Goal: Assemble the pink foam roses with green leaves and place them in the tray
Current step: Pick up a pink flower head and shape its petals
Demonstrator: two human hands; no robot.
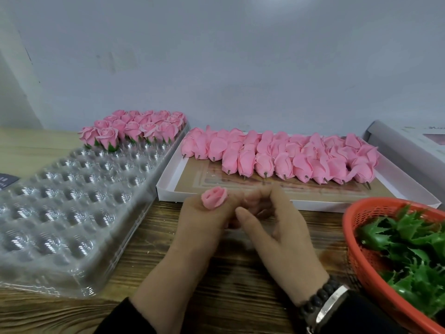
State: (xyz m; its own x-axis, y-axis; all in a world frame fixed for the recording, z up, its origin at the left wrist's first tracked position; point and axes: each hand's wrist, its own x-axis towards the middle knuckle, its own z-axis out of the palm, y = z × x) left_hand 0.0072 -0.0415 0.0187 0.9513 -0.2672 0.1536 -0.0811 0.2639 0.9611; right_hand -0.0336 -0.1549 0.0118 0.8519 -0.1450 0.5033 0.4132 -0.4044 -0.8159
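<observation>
A pink rose [213, 197] is pinched in the left hand [204, 220]; the right hand [277, 227], fingers curled, its grip unclear, should be steadied at the base before a leaf is fitted

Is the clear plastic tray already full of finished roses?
No. The finished roses fill only the far end of the clear tray; the many pockets nearer the person sit empty.

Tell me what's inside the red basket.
The red basket holds a heap of green leaves. Its bottom is covered by them, and its right part runs out of frame.
</observation>
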